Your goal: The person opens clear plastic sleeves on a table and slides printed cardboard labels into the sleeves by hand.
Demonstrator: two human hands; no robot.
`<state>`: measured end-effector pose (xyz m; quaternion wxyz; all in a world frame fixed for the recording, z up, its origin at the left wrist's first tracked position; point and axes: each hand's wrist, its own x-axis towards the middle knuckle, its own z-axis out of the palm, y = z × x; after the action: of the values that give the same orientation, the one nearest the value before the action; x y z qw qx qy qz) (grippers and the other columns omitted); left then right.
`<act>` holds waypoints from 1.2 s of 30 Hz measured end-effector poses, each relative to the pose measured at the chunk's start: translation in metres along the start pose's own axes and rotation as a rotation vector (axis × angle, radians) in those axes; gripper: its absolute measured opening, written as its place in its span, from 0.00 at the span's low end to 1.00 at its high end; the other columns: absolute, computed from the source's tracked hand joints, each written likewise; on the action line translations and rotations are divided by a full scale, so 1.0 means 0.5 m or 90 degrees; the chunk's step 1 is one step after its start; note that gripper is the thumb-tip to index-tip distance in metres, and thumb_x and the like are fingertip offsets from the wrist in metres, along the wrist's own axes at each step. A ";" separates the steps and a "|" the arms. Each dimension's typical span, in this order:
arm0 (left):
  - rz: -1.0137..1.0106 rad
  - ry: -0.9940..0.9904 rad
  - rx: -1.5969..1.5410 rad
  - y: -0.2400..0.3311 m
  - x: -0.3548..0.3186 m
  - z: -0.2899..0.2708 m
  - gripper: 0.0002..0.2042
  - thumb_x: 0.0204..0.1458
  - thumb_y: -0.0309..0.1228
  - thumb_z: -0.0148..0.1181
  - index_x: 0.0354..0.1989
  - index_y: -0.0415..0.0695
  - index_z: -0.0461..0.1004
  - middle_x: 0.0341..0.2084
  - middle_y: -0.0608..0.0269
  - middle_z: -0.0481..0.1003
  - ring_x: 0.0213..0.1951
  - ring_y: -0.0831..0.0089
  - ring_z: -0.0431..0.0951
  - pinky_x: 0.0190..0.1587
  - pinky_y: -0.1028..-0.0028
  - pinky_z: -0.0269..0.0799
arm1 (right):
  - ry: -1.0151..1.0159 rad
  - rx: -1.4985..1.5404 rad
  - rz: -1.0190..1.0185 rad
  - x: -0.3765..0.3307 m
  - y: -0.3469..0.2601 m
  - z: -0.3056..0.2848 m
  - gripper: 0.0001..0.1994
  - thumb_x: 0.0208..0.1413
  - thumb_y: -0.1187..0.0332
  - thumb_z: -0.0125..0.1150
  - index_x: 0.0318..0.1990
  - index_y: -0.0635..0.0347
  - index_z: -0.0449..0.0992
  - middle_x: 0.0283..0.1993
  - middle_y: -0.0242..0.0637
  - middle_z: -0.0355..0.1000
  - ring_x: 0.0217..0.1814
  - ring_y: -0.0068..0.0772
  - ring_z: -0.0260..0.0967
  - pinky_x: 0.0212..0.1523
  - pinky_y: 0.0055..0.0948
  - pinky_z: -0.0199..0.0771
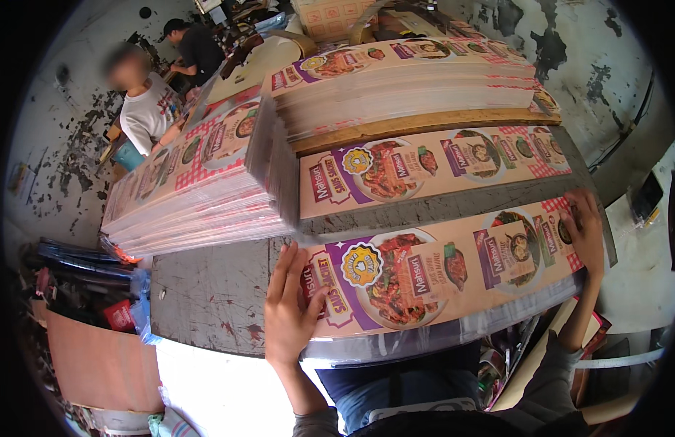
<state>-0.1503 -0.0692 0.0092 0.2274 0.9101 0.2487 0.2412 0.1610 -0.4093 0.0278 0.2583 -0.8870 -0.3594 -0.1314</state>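
A long printed sheet [454, 306] with food pictures lies along the near edge of the table, over clear plastic film [425, 331]. My left hand [290, 313] rests against its left end, fingers stretched and thumb apart on the sheet. At the other end, my right hand [589, 233] lies with fingers spread over the sheet's right edge. A second printed sheet [439, 149] of the same design lies flat just beyond, parallel to the first.
A tall stack of printed sheets [206, 167] stands on the left of the grey scratched tabletop [206, 298]. Another stack [403, 95] is at the back, behind a wooden strip [439, 125]. Two people are at the far left, one in a white shirt [144, 116].
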 end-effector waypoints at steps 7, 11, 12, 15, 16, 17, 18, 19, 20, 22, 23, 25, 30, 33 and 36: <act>0.002 0.030 -0.029 0.000 0.002 0.003 0.23 0.42 0.24 0.60 0.51 0.37 0.66 0.54 0.48 0.63 0.55 0.51 0.64 0.55 0.62 0.64 | 0.036 0.038 0.032 -0.017 0.006 0.004 0.17 0.49 0.74 0.55 0.48 0.64 0.67 0.50 0.43 0.63 0.52 0.39 0.63 0.49 0.29 0.64; -0.033 0.035 -0.060 0.004 -0.002 0.000 0.24 0.42 0.24 0.61 0.51 0.37 0.66 0.54 0.48 0.63 0.55 0.52 0.65 0.54 0.63 0.65 | 0.021 0.034 0.029 -0.014 -0.001 0.003 0.18 0.48 0.74 0.55 0.49 0.64 0.67 0.50 0.44 0.64 0.52 0.41 0.63 0.51 0.30 0.63; -0.033 0.033 -0.061 0.006 -0.001 0.000 0.24 0.42 0.24 0.61 0.51 0.37 0.66 0.54 0.48 0.63 0.55 0.52 0.65 0.54 0.63 0.65 | 0.019 0.012 0.023 -0.014 -0.001 0.002 0.18 0.48 0.74 0.55 0.49 0.64 0.67 0.50 0.44 0.64 0.53 0.42 0.63 0.51 0.30 0.63; -0.046 0.038 -0.056 0.009 -0.001 0.001 0.25 0.41 0.24 0.61 0.51 0.37 0.66 0.54 0.49 0.63 0.55 0.52 0.65 0.53 0.63 0.66 | 0.016 0.007 0.021 -0.013 -0.003 0.002 0.18 0.48 0.74 0.55 0.49 0.64 0.67 0.51 0.45 0.64 0.53 0.44 0.63 0.53 0.31 0.61; -0.029 0.040 -0.037 0.007 -0.001 0.001 0.25 0.41 0.24 0.61 0.51 0.37 0.65 0.54 0.49 0.63 0.54 0.52 0.66 0.53 0.63 0.67 | 0.016 0.022 0.027 -0.012 -0.004 0.003 0.18 0.48 0.73 0.55 0.48 0.64 0.67 0.51 0.45 0.64 0.53 0.45 0.62 0.53 0.32 0.61; -0.012 0.041 -0.020 0.006 -0.001 0.002 0.25 0.41 0.24 0.61 0.51 0.37 0.65 0.54 0.49 0.63 0.53 0.52 0.66 0.52 0.63 0.67 | 0.015 0.022 0.027 -0.011 -0.003 0.004 0.18 0.48 0.73 0.55 0.48 0.64 0.67 0.51 0.45 0.64 0.53 0.45 0.62 0.53 0.32 0.61; -0.013 0.041 -0.020 0.005 -0.001 0.003 0.25 0.41 0.24 0.61 0.51 0.37 0.65 0.54 0.49 0.63 0.53 0.52 0.66 0.52 0.63 0.67 | 0.018 -0.002 0.011 -0.010 0.000 0.005 0.18 0.48 0.73 0.54 0.48 0.65 0.66 0.51 0.45 0.64 0.53 0.45 0.62 0.54 0.32 0.60; -0.017 0.042 -0.028 0.005 0.000 0.003 0.25 0.41 0.25 0.61 0.51 0.38 0.65 0.53 0.49 0.63 0.53 0.51 0.67 0.52 0.63 0.67 | 0.020 -0.027 -0.005 -0.009 0.002 0.006 0.18 0.48 0.73 0.54 0.48 0.65 0.66 0.51 0.45 0.64 0.53 0.45 0.62 0.54 0.32 0.60; -0.021 0.044 -0.038 0.005 0.002 0.004 0.25 0.41 0.25 0.61 0.51 0.38 0.65 0.53 0.49 0.64 0.52 0.51 0.67 0.51 0.63 0.67 | 0.020 -0.029 -0.006 -0.010 0.004 0.005 0.18 0.48 0.73 0.54 0.48 0.65 0.66 0.51 0.45 0.64 0.53 0.45 0.62 0.54 0.32 0.60; -0.017 0.045 -0.037 0.008 0.005 0.004 0.24 0.42 0.25 0.61 0.51 0.38 0.65 0.52 0.49 0.64 0.52 0.51 0.67 0.51 0.62 0.67 | 0.022 -0.031 -0.010 -0.009 0.005 0.002 0.18 0.47 0.73 0.54 0.48 0.65 0.66 0.51 0.46 0.64 0.53 0.45 0.62 0.53 0.33 0.60; -0.014 0.045 -0.032 0.009 0.004 0.004 0.24 0.42 0.26 0.61 0.51 0.38 0.65 0.51 0.49 0.64 0.52 0.50 0.66 0.51 0.62 0.67 | 0.021 -0.032 -0.010 -0.009 0.003 0.001 0.18 0.47 0.73 0.54 0.48 0.65 0.66 0.51 0.46 0.64 0.53 0.45 0.62 0.53 0.33 0.60; -0.006 0.045 -0.014 0.009 0.005 0.003 0.24 0.43 0.27 0.61 0.51 0.38 0.66 0.51 0.49 0.64 0.53 0.50 0.66 0.51 0.61 0.66 | 0.020 -0.005 0.015 -0.009 -0.002 -0.001 0.18 0.47 0.73 0.55 0.47 0.65 0.66 0.49 0.46 0.64 0.52 0.46 0.62 0.52 0.33 0.61; -0.029 0.042 0.021 0.013 0.004 0.002 0.22 0.43 0.28 0.61 0.50 0.39 0.66 0.50 0.49 0.64 0.54 0.49 0.64 0.51 0.59 0.65 | 0.024 -0.053 -0.019 -0.006 0.011 0.011 0.16 0.46 0.73 0.55 0.45 0.65 0.67 0.47 0.46 0.65 0.48 0.45 0.63 0.48 0.32 0.62; 0.006 0.047 0.028 0.010 0.006 0.001 0.22 0.44 0.29 0.61 0.49 0.39 0.66 0.50 0.49 0.64 0.54 0.48 0.64 0.50 0.58 0.65 | 0.021 -0.043 -0.001 -0.004 0.005 0.006 0.15 0.47 0.73 0.55 0.44 0.66 0.67 0.45 0.45 0.64 0.45 0.44 0.63 0.45 0.32 0.63; -0.003 0.046 0.038 0.011 0.006 0.002 0.22 0.44 0.29 0.61 0.49 0.40 0.66 0.49 0.48 0.64 0.53 0.47 0.65 0.50 0.58 0.65 | 0.018 -0.029 0.008 -0.002 0.002 0.005 0.15 0.47 0.72 0.55 0.43 0.66 0.67 0.43 0.44 0.64 0.43 0.42 0.63 0.43 0.31 0.63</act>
<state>-0.1458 -0.0719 0.0123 0.1914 0.9067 0.2659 0.2655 0.1610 -0.4090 0.0249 0.2439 -0.8929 -0.3472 -0.1505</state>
